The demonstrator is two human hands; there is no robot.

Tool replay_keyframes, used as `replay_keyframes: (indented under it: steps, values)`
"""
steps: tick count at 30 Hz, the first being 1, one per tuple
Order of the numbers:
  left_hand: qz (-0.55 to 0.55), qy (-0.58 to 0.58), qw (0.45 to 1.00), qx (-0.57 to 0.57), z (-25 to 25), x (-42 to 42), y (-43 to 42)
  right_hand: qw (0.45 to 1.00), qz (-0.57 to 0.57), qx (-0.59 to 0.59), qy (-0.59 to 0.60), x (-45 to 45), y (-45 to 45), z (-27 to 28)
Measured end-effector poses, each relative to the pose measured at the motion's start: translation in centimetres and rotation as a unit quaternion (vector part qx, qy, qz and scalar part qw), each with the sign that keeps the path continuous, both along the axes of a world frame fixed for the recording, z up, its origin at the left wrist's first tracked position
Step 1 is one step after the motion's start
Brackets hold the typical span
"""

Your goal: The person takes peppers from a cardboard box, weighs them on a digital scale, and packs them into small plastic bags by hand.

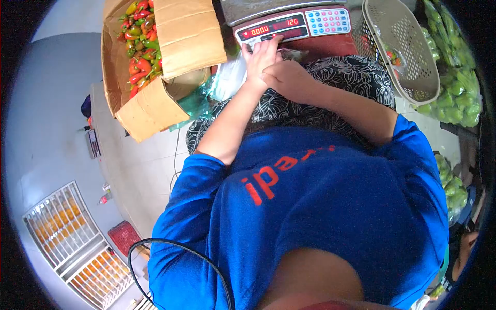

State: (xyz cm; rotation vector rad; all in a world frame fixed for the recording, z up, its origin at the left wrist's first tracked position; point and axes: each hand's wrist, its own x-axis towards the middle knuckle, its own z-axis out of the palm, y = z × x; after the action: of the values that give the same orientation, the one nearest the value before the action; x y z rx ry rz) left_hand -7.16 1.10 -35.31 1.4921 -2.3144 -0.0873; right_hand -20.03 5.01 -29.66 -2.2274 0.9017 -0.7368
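Note:
My left hand reaches forward with fingers stretched out, its fingertips against the lower front panel of a digital weighing scale. Red digits glow on the scale's display, beside a keypad of blue and pink buttons. Across my left wrist lies my right hand, back upward and fingers curled under, closed. What it holds, if anything, is hidden. A clear plastic bag sits just left of my hands. Above the display, part of the metal weighing plate shows.
An open cardboard box with red and green peppers stands at left. To the right is a beige perforated basket, with bagged green vegetables beyond. A black cable loops past my left sleeve.

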Motion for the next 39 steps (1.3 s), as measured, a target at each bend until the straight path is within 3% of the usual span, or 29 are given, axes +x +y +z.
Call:
replay_keyframes:
  steps: [6, 9, 12, 13, 16, 17, 20, 21, 24, 26, 28, 29, 30, 32, 33, 34, 35, 36, 38, 39]
  values:
    - [0.022, -0.003, 1.000, 0.012, -0.2, -0.3, 0.5, 0.998, 0.003, -0.011, -0.054, -0.1, 0.0, -0.3]
    - [-0.034, 0.145, 0.982, 0.116, 1.0, 0.5, 0.5, 0.993, -0.013, -0.010, -0.114, -0.1, -1.3, 0.3]
    - [-0.088, 0.388, 0.910, 0.115, 0.8, 0.3, 0.6, 0.979, -0.053, -0.036, -0.195, 0.0, -3.2, -0.1]
    - [-0.112, 0.327, 0.929, 0.134, 2.5, 0.6, 0.7, 0.973, -0.057, -0.041, -0.222, -0.5, -3.9, 0.6]
    - [-0.013, 0.511, 0.817, 0.267, 6.4, -0.9, 1.5, 0.977, -0.063, 0.004, -0.204, -1.8, -5.8, -0.2]
    - [-0.033, 0.533, 0.814, 0.228, 5.1, -0.6, 0.6, 0.981, -0.066, 0.031, -0.181, -2.1, -6.3, -0.9]
    - [-0.001, 0.650, 0.718, 0.250, 3.5, 0.1, -0.4, 0.992, -0.117, 0.055, -0.002, -1.9, -7.4, -5.4]
    - [0.044, 0.700, 0.672, 0.239, 5.0, -0.9, 0.0, 0.989, -0.147, 0.021, -0.005, -1.5, -6.8, -5.5]
    - [0.047, 0.646, 0.722, 0.243, 4.1, 0.4, -0.5, 0.991, -0.118, 0.047, 0.033, -1.0, -6.0, -5.4]
    - [0.061, 0.651, 0.720, 0.233, 4.5, -0.1, 0.0, 0.991, -0.036, 0.063, 0.116, -0.4, -6.0, -5.9]
    - [0.046, 0.622, 0.747, 0.230, 5.8, -0.5, 0.7, 0.990, -0.046, 0.018, 0.130, 1.3, -5.1, -7.2]
    - [0.032, 0.609, 0.770, 0.188, 6.5, -1.3, 1.0, 0.994, -0.043, 0.021, 0.093, 1.8, -5.0, -8.0]
    - [0.000, 0.544, 0.824, 0.160, 7.6, -1.6, 1.5, 0.994, -0.026, 0.010, -0.101, 1.8, -4.5, -6.8]
    - [-0.043, 0.537, 0.821, 0.191, 9.2, -2.4, 2.3, 0.992, -0.015, -0.025, -0.121, 1.8, -3.4, -5.0]
    - [-0.077, 0.489, 0.853, 0.164, 9.6, -2.4, 2.6, 0.991, -0.035, -0.034, -0.121, 1.8, -2.8, -4.4]
    - [-0.100, 0.490, 0.853, 0.153, 10.0, -2.6, 2.9, 0.990, -0.053, -0.045, -0.121, 1.8, -2.4, -3.6]
    - [-0.105, 0.500, 0.840, 0.182, 10.8, -2.6, 3.3, 0.997, -0.051, -0.040, -0.041, 1.5, -2.4, -2.7]
    - [-0.108, 0.509, 0.828, 0.210, 11.8, -2.6, 3.7, 0.986, -0.083, -0.124, -0.079, 1.5, -2.0, -2.4]
    - [-0.088, 0.471, 0.862, 0.166, 11.6, -2.2, 3.5, 0.990, -0.079, -0.116, -0.032, 1.1, -2.1, -1.4]
    - [-0.082, 0.509, 0.842, 0.158, 11.8, -2.6, 3.8, 0.986, -0.077, -0.148, 0.024, 1.1, -2.3, -1.6]
